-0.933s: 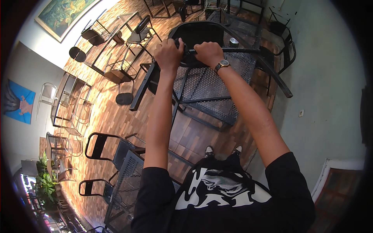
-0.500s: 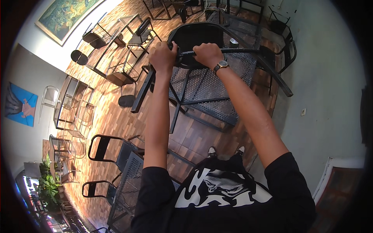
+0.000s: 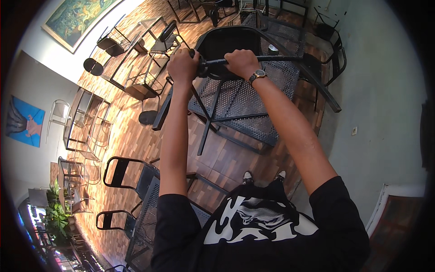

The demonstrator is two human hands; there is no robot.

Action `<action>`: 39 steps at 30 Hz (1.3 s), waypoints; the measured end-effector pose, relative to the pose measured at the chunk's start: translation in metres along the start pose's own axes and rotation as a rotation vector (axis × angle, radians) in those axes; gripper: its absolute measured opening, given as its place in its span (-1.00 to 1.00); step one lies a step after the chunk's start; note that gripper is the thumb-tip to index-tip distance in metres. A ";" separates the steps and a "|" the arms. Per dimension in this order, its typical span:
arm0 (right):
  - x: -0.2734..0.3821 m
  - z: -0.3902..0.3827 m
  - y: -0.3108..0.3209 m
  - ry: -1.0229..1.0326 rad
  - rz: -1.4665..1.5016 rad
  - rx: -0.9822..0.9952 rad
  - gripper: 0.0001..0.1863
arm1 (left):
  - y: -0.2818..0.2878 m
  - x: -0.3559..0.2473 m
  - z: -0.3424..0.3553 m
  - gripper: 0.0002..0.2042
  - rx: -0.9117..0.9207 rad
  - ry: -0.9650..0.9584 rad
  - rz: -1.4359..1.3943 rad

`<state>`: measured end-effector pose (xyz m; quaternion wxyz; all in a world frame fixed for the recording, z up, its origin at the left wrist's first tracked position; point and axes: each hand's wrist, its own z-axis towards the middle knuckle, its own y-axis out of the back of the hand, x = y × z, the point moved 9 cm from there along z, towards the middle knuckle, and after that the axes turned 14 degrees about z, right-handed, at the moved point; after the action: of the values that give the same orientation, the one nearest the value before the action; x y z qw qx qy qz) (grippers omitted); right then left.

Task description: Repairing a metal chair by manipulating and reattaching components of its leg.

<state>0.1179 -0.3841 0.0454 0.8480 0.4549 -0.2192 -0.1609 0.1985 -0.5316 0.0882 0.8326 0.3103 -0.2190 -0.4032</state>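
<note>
A black metal chair or stool [image 3: 233, 38] lies tipped over on a perforated dark metal table [image 3: 244, 97], its square-tube legs pointing out toward me. My right hand [image 3: 242, 62] is closed round the chair's black crossbar [image 3: 278, 58], with a watch [image 3: 258, 75] on that wrist. Just to its left, my left hand [image 3: 182, 65] is closed near the end of this bar, by a leg [image 3: 163, 111]. Something dark shows beside its thumb and between the two hands; I cannot make out what it is.
A light green wall [image 3: 376, 90] runs along the right. At the lower left stand black folding chairs [image 3: 118, 173] and another perforated table [image 3: 152, 213]. More chairs and tables fill the far left, beside a green plant [image 3: 56, 211]. My shoes [image 3: 247, 177] are on the wood-patterned floor [image 3: 217, 156].
My left hand has shifted a little to the left, and the dark thing by it has moved the same way. My right hand and the chair's right leg have hardly moved.
</note>
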 end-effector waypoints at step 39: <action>-0.002 0.000 -0.005 0.017 0.024 -0.011 -0.86 | 0.005 -0.032 -0.007 -0.69 -0.067 -0.055 -0.139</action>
<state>0.1161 -0.3856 0.0410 0.8542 0.4489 -0.2165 -0.1481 0.1864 -0.5009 0.0830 0.8061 0.2855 -0.2061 -0.4756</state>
